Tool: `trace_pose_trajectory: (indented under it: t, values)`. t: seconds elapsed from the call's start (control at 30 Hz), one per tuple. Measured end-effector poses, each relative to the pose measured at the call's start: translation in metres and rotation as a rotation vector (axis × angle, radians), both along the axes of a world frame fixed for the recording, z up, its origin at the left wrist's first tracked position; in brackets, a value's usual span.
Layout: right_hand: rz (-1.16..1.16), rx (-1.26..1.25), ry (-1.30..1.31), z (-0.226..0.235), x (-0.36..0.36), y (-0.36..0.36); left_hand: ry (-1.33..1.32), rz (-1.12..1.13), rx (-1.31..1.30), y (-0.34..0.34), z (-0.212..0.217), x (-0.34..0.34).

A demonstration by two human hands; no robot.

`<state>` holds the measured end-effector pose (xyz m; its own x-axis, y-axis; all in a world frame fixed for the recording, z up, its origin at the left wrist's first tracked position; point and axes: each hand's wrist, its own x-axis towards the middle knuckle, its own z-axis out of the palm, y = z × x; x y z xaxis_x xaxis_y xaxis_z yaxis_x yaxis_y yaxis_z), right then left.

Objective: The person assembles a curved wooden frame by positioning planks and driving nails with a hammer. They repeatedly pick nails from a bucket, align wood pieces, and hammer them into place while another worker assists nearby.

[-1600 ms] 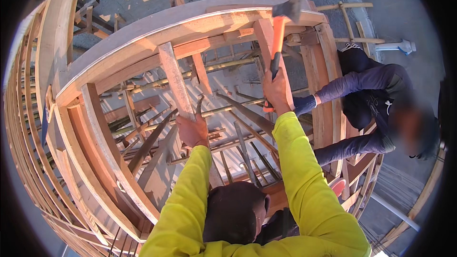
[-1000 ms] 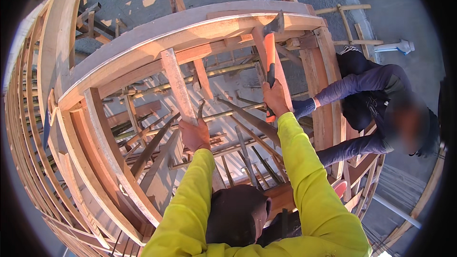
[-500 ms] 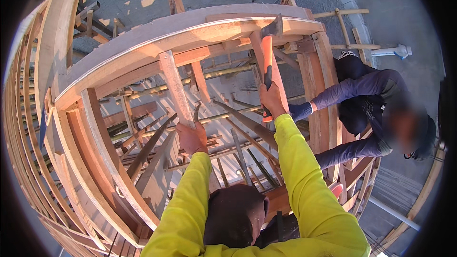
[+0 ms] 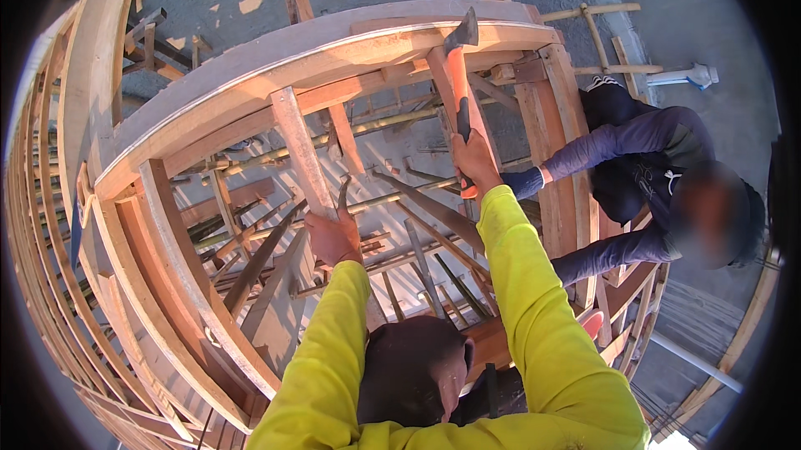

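My right hand (image 4: pixel 476 158) is closed around the orange and black handle of a hatchet (image 4: pixel 457 75). The hatchet's dark metal head is raised over the far curved beam (image 4: pixel 350 51), close to a wooden crosspiece (image 4: pixel 442 70) that meets it. My left hand (image 4: pixel 334 237) wraps around another wooden crosspiece (image 4: pixel 294 137), which runs from the curved beam toward me. Just beside my right hand is a co-worker's dark gloved hand (image 4: pixel 523 183), at the frame's right side.
A co-worker (image 4: pixel 651 150) in a dark jacket crouches on the right, arms reaching over the frame. Poles and braces (image 4: pixel 434 208) cross in the opening below. Curved wooden ribs (image 4: pixel 50 225) line the left. Someone's dark-covered head (image 4: pixel 409 367) is between my arms.
The hatchet has swung up and slightly left with my right hand, its head now higher over the curved beam. My left hand keeps its grip on the crosspiece. The view has shifted slightly.
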<state>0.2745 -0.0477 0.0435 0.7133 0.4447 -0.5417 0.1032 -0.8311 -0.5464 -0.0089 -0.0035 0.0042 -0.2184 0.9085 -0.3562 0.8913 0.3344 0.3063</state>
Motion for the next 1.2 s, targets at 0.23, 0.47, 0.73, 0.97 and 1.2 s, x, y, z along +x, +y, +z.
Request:
trace_pose_trajectory:
  t: [0.23, 0.47, 0.73, 0.97, 1.2]
  values:
    - [0.529, 0.175, -0.368, 0.088, -0.014, 0.005, -0.016, -0.03, 0.108, -0.003, -0.005, -0.005]
    - [1.284, 0.002, -0.613, 0.175, -0.01, 0.044, -0.011, 0.019, 0.057, 0.001, 0.007, -0.006]
    - [1.288, -0.493, -0.743, 0.136, 0.072, 0.054, -0.052, -0.009, 0.108, -0.001, -0.015, -0.004]
    - [1.517, -0.102, -0.579, 0.156, -0.028, 0.078, -0.006, 0.037, 0.107, 0.001, -0.02, -0.013]
    - [1.424, -0.428, -0.826, 0.131, 0.087, 0.077, -0.06, 0.017, 0.04, 0.0, -0.005, -0.001]
